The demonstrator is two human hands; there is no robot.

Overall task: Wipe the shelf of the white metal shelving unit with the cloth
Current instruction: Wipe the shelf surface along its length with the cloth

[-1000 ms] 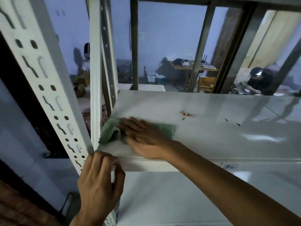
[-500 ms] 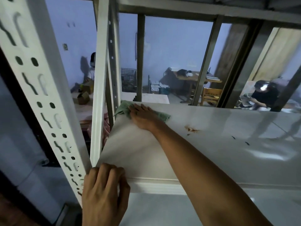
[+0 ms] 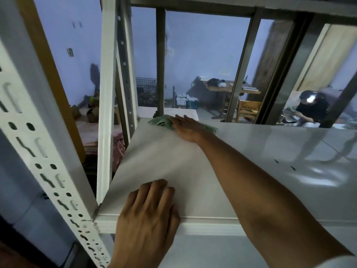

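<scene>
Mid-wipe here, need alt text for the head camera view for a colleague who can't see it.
The right hand presses a green cloth flat at the far left corner of the white shelf. The left hand rests on the shelf's front edge beside a slotted white upright.

One view is given, taken from a head-worn wide-angle camera. It is aimed forward and slightly down across the white shelf (image 3: 173,171), close above its front edge. The near upright post (image 3: 48,161) is seen at left, and a room is seen beyond the frame.
</scene>
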